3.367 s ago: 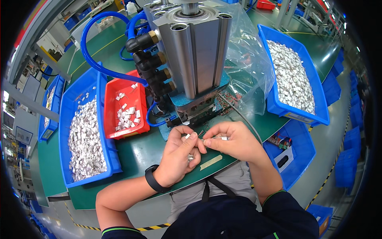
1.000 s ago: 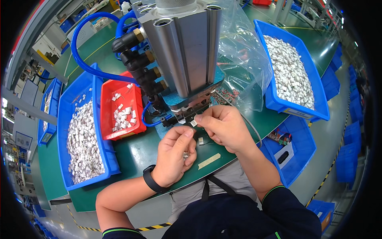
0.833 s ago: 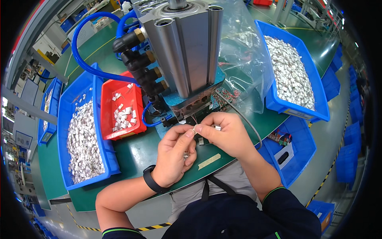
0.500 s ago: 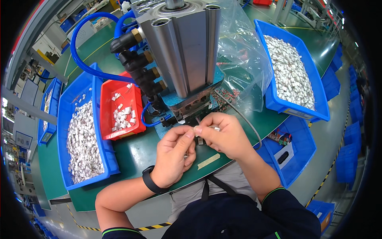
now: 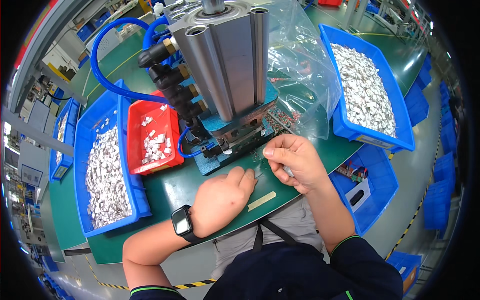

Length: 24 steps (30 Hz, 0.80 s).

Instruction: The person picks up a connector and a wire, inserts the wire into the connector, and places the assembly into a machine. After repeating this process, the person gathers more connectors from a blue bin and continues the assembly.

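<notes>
My left hand (image 5: pixel 225 200), with a black watch (image 5: pixel 181 221) on its wrist, is turned palm down low over the green table before the press. Its fingers are curled together and their tips are hidden; a thin wire shows by them. To the right, my right hand (image 5: pixel 298 162) is raised, thumb and forefinger pinched and the other fingers folded. A small white part (image 5: pixel 287 171) shows in its folded fingers; anything in the pinch is too small to make out. The metal pneumatic press (image 5: pixel 227 70) stands on a blue base (image 5: pixel 210 164) just beyond both hands.
Blue bins of white wired parts stand left (image 5: pixel 142 205) and right (image 5: pixel 352 131); a red tray (image 5: pixel 167 165) holds fewer. A clear plastic bag (image 5: pixel 305 75) lies behind the press. Tape (image 5: pixel 262 201) sticks near the front edge. A lower blue bin (image 5: pixel 382 192) is at right.
My hands were together in front of the press and have parted. The left has turned palm down and lowered toward the table; the right has drawn off to the right, still pinched.
</notes>
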{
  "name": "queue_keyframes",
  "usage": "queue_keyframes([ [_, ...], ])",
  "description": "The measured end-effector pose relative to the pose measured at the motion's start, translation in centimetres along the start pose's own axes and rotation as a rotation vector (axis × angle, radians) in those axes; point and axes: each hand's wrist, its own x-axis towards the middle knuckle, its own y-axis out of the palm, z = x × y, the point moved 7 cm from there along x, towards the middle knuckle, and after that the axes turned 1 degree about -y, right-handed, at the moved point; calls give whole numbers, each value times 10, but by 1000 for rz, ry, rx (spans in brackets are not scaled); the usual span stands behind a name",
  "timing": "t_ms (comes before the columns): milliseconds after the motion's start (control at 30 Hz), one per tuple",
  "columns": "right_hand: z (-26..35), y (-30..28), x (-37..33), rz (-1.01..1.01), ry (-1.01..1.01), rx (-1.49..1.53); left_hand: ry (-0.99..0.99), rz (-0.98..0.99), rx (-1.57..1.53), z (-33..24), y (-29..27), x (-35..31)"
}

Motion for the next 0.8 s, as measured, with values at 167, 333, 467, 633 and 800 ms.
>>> queue_keyframes([
  [167,7,-5,-8,-23,-12,-59,55,-227,-143,11,-9,0],
  [333,-1,13,-18,34,54,-149,-666,-33,-1331,38,12,-6],
  [467,-6,26,-17,81,28,-201,-679,-116,-1651,33,17,-6],
  [633,-6,26,-13,74,-80,-238,-718,-138,-1768,29,20,-8],
  [800,-1,31,-10,78,-127,-322,-763,-125,-1883,27,24,-10],
])
